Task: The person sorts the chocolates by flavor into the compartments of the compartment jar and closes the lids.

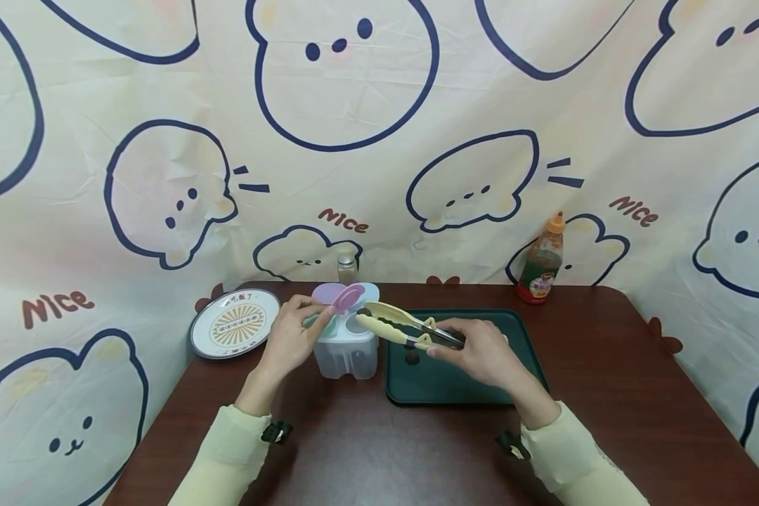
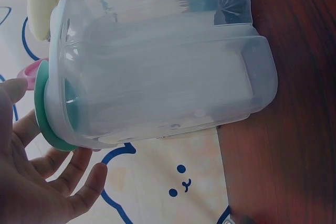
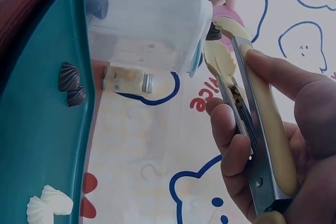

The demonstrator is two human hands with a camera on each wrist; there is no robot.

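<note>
A clear plastic box with several coloured flip lids stands on the table. At its top, my left hand pinches the raised pink lid by its edge; the green lid lies beside those fingers. My right hand grips cream-tipped metal tongs. Between the tong tips, over the box's openings, is a dark ridged piece, partly hidden by them. Through the wall, another dark ridged piece shows low in the box.
A dark green tray lies right of the box, with dark ridged pieces and white ridged pieces on it. A round plate sits at the left, a small jar behind the box, a sauce bottle at the back right.
</note>
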